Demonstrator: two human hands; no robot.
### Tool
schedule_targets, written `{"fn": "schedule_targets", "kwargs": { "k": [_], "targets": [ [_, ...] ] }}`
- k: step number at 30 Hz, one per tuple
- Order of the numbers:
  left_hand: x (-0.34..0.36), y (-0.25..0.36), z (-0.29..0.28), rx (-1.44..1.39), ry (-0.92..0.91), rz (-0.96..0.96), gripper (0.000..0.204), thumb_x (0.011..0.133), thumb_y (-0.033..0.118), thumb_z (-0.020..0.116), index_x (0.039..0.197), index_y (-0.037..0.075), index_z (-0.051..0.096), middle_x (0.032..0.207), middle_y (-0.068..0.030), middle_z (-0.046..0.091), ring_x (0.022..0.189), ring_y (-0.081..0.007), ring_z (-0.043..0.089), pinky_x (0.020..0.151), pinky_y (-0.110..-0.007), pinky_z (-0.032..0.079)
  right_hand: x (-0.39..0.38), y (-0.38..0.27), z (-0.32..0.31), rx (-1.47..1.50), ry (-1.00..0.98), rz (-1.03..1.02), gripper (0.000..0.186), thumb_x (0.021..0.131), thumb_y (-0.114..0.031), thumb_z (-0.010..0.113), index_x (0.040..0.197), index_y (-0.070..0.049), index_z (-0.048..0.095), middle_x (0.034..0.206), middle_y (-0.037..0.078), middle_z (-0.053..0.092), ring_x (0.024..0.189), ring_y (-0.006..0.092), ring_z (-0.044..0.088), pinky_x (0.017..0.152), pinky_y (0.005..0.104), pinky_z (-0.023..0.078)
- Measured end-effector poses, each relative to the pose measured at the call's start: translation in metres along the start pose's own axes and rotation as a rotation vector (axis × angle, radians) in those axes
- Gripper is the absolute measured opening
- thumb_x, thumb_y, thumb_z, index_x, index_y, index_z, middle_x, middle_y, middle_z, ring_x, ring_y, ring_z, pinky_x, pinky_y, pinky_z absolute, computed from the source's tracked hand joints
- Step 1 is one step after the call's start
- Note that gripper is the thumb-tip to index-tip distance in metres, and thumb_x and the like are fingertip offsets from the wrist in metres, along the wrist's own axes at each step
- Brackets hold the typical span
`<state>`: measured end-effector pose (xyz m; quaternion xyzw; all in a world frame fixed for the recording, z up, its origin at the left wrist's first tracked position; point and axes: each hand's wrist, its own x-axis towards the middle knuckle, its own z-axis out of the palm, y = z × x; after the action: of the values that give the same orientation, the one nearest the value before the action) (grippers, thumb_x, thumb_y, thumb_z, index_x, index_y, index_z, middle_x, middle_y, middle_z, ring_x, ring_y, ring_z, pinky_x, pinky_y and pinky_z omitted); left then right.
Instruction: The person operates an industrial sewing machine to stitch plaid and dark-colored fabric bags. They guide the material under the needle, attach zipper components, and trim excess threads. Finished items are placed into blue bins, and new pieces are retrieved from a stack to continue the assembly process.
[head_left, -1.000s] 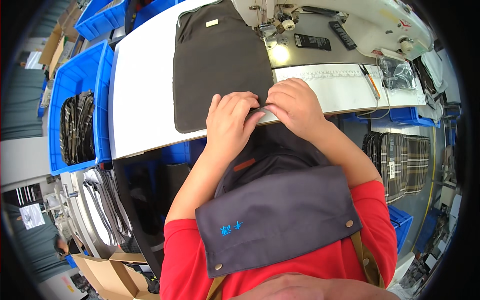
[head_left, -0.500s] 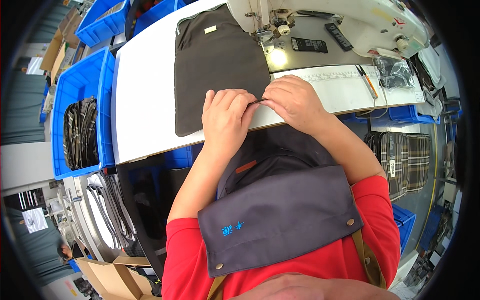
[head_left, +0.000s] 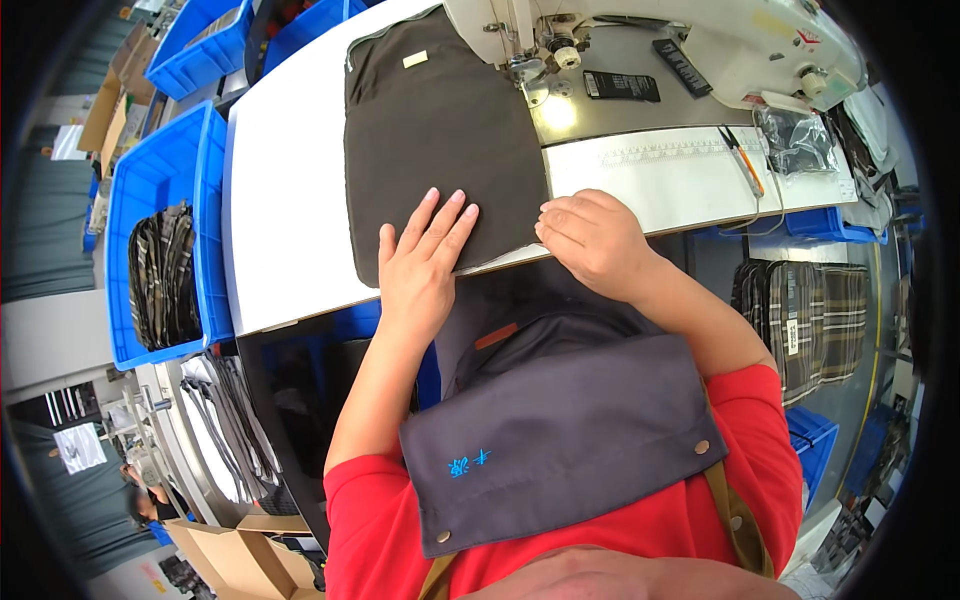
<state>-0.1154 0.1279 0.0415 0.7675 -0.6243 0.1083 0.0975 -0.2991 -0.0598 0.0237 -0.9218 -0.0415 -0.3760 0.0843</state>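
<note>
A dark brown cloth panel [head_left: 445, 130] lies flat on the white sewing table [head_left: 280, 170], a small pale patch [head_left: 415, 59] near its far end. My left hand [head_left: 420, 270] rests on the panel's near part, fingers spread. Just right of it, beside the panel's near right edge, my right hand [head_left: 590, 240] has its fingers curled together; whatever they hold, if anything, is hidden. The head of a white sewing machine [head_left: 540, 45] stands at the panel's upper right, its light shining on the metal bed [head_left: 630, 120].
A blue bin [head_left: 205, 150] of plaid pieces is at the left. Orange-handled snips [head_left: 745, 165], a clear bag [head_left: 800, 145] and two dark labels [head_left: 620, 86] are on the right. Plaid stacks [head_left: 820, 320] sit below the table's right. Another person [head_left: 150, 500] shows at lower left.
My hands have parted from their pinch on the panel's near edge: the left moved left and down, flattening on the cloth; the right moved right and down. The near edge now lies flat.
</note>
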Motion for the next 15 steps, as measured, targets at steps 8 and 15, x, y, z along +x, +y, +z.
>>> {"fn": "schedule_targets", "kwargs": {
  "k": [8,15],
  "targets": [
    [-0.004,-0.006,-0.008,-0.243,-0.209,0.039,0.054,0.094,0.028,0.067,0.146,0.016,0.06,0.158,-0.0044,0.052,0.149,-0.0274,0.043,0.107,-0.053,0.039,-0.019,-0.002,0.006,0.005,-0.051,0.014,0.017,0.078,-0.008,0.072,0.092,0.0,0.071,0.096,0.009,0.071,0.099,0.0244,0.071,0.079,0.0368,0.057],
    [0.044,0.006,0.011,-0.4,-0.215,0.098,0.05,0.097,0.031,0.067,0.145,0.017,0.061,0.156,-0.0046,0.052,0.149,-0.0287,0.042,0.11,-0.054,0.038,-0.02,0.0,0.004,0.027,-0.073,0.001,0.022,0.079,-0.012,0.071,0.096,0.002,0.071,0.099,0.012,0.07,0.103,0.0272,0.07,0.084,0.0373,0.057]
  ]
}}
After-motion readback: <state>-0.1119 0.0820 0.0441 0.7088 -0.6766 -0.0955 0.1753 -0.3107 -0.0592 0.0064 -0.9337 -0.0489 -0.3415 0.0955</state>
